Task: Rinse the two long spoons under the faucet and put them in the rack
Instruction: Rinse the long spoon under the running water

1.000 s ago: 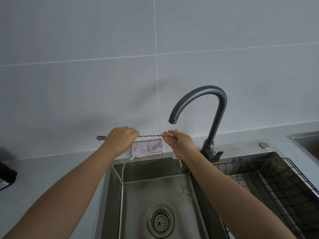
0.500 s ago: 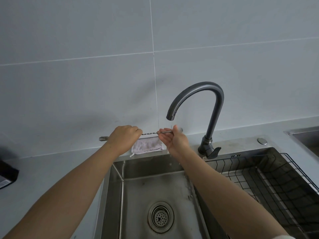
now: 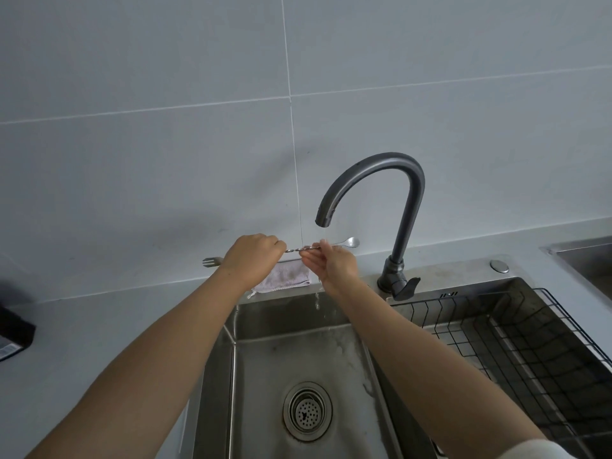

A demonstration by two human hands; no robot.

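**Steel spoon under the spout: rinse step in hand**

Left hand is fisted round the twisted stem of the long spoon, near its forked left end. Right hand pinches the stem further right, directly below the faucet mouth. The bowl sticks out to the right of the fingers.

Water drips from under the right hand into the sink. The spoon is held level over the sink's far edge, in front of a pale cloth. A second spoon cannot be made out.

The rack sits at right, well apart from the spoon.

Judgement: rinsing stage, racking not yet begun. The next move calls for carrying the spoon right and lowering it between the wires without snagging.
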